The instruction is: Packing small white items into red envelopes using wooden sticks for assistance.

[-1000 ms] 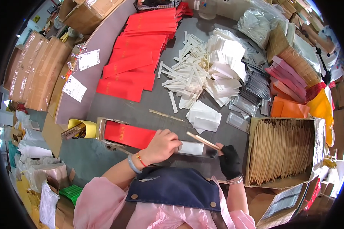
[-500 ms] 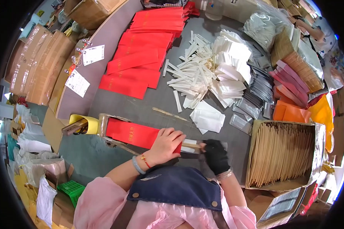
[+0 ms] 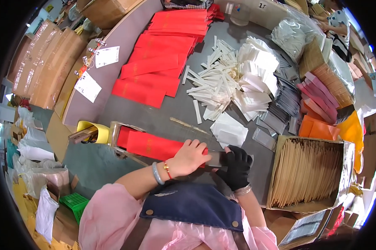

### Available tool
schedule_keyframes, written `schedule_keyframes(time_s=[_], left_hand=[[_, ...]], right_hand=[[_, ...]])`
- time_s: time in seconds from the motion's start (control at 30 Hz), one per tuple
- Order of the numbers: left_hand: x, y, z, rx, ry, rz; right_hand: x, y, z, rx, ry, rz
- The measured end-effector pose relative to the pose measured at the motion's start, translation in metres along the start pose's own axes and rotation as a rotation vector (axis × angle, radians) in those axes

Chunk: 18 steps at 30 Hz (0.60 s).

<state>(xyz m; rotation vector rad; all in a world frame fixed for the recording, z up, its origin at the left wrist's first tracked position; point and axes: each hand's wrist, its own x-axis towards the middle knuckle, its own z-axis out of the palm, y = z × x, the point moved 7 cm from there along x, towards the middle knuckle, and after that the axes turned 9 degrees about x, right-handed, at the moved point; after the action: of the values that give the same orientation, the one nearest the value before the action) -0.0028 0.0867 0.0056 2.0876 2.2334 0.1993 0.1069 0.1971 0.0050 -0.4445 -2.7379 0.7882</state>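
Note:
A long red paper sleeve (image 3: 154,146) lies partly drawn out of a narrow open cardboard box (image 3: 114,135), with more red paper beneath it. Across its right end my bare left hand (image 3: 191,157) is closed, fingers on top and thumb hidden. My right hand (image 3: 234,167), in a black glove with bare fingertips, is closed on a greyish see-through plastic sleeve (image 3: 217,159). One end of that plastic meets the red sleeve's right end; whether it goes inside cannot be made out. Some of it is hidden under the gloved fingers.
Fanned red sleeves (image 3: 154,62) lie far left. Further right are white paper strips (image 3: 215,79), white papers (image 3: 229,129) and clear plastic sleeves (image 3: 286,98). A carton of thin wooden sticks (image 3: 306,173) stands at right, a yellow holder (image 3: 98,133) at left.
The red sleeve and my left hand have shifted right, baring red paper in the box. The tan strip by my blurred right hand no longer shows; greyish plastic is there now.

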Motion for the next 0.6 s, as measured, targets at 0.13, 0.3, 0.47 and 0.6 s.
schedule_keyframes(time_s=[0.13,0.3,0.47,0.6], left_hand=[[0.008,-0.014,-0.042,-0.028,-0.075,0.078],[-0.007,-0.114,-0.074,0.381,0.252,-0.100],[-0.050,-0.063,-0.009,-0.071,0.173,-0.556],[-0.060,-0.059,0.009,-0.161,0.179,-0.716]], right_hand=[[-0.003,0.002,-0.019,-0.070,-0.065,0.008],[-0.017,0.019,-0.047,-0.064,0.036,0.164],[-0.019,0.010,-0.036,-0.073,0.006,0.143],[-0.014,0.002,-0.033,-0.106,-0.028,0.110]])
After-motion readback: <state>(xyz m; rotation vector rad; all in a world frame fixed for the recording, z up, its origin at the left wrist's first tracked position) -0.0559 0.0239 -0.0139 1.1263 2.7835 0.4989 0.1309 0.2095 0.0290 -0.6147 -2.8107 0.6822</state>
